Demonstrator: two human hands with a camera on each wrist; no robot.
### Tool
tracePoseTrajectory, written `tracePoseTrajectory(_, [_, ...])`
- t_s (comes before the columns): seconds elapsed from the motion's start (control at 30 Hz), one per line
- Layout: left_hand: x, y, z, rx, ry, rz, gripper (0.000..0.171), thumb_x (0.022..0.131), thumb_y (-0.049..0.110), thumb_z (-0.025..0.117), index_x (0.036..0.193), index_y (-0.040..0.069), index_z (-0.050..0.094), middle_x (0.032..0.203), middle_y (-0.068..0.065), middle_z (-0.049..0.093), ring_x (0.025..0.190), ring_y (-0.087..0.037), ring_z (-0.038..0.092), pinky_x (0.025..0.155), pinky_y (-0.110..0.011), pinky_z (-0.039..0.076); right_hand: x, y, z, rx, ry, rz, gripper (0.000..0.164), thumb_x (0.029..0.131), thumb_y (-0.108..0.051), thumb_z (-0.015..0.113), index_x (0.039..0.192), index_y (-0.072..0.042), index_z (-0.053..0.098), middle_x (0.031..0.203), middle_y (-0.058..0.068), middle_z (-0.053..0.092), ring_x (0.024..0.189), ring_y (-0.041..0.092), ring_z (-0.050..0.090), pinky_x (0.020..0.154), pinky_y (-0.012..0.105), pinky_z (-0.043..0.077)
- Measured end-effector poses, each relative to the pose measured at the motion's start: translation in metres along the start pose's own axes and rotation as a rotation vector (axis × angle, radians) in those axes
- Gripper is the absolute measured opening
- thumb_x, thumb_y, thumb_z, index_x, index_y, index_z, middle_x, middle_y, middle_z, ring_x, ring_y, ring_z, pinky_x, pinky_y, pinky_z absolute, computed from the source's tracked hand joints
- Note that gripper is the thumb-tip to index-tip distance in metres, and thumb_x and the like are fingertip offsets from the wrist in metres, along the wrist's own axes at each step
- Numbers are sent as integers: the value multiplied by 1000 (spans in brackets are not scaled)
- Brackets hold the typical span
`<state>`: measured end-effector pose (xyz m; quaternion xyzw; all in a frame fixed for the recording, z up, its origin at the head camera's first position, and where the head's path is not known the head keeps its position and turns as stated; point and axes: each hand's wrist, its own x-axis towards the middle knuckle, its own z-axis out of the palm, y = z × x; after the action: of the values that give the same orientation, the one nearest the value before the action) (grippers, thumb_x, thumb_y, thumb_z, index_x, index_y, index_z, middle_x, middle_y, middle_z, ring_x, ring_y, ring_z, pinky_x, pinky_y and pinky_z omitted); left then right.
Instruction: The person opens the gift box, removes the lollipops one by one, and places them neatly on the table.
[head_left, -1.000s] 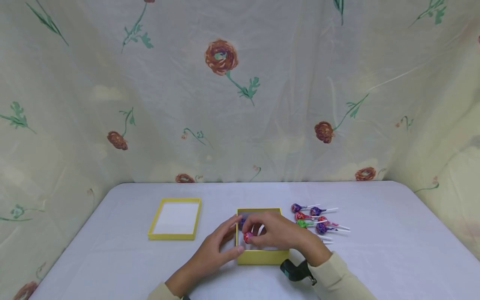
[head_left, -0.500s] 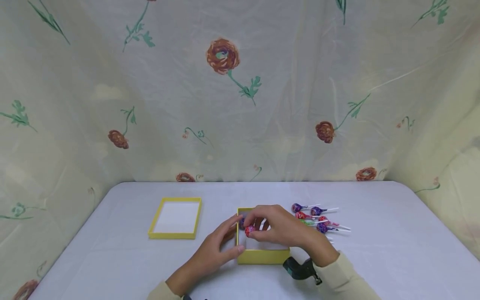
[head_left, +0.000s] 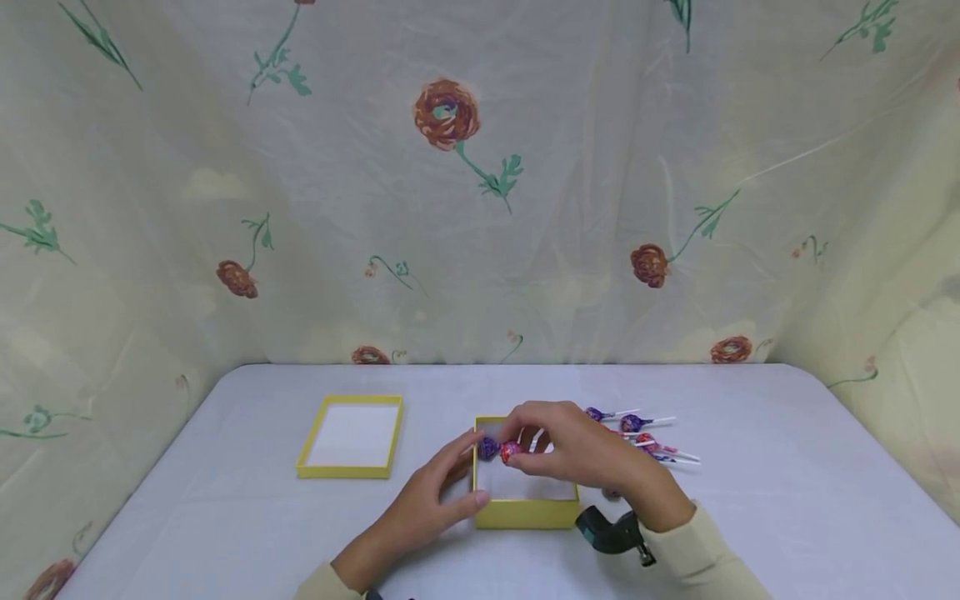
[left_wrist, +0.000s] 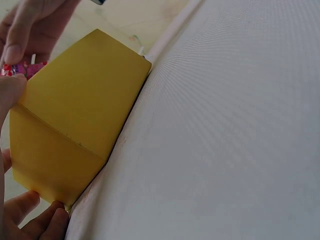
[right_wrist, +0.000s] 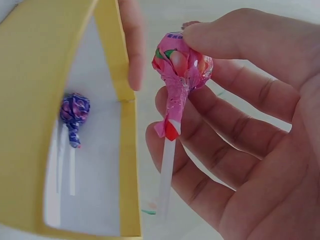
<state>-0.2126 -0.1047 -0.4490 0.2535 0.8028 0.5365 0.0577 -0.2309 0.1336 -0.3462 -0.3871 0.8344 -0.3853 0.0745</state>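
A yellow box [head_left: 525,514] with a white inside stands uncovered in front of me. My left hand [head_left: 437,493] holds its left side, thumb at the near corner and fingers along the side wall. In the right wrist view, a purple-wrapped lollipop [right_wrist: 75,107] lies in the box, its white stick along the floor. My right hand [head_left: 566,443] pinches a pink-and-red wrapped lollipop [right_wrist: 175,65] by its head, over the box in the head view. Its white stick points down in the right wrist view, with the other fingers spread behind it.
Several wrapped lollipops [head_left: 636,423] lie to the right of the box, partly hidden by my right hand. A shallow yellow lid [head_left: 343,472] with a white inside lies on the left of the white-covered table [head_left: 225,517]. A flowered curtain [head_left: 540,208] hangs behind.
My right hand has moved up and slightly right over the box with the pink-and-red lollipop, uncovering more of the purple one. My left hand stays at the box.
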Motion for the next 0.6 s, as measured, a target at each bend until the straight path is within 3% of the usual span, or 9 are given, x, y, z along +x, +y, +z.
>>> tracePoseTrajectory(0.33, [1, 0, 2, -20, -6, 40, 67, 92, 23, 65, 151, 25, 32, 155, -3, 32, 134, -21, 42, 112, -34, 36, -9, -7, -8, -26, 17, -9, 12, 88, -14, 71, 98, -14, 66, 93, -6, 66, 81, 11, 64, 74, 26, 59])
tracePoseTrajectory(0.6, [0, 1, 0, 8, 7, 28, 69, 92, 26, 67, 151, 21, 32, 156, -1, 30, 135, -18, 41, 111, -30, 36, -19, -8, -17, -51, -14, 56, 13, 88, -19, 72, 97, -15, 65, 91, -7, 66, 82, 9, 64, 73, 23, 59])
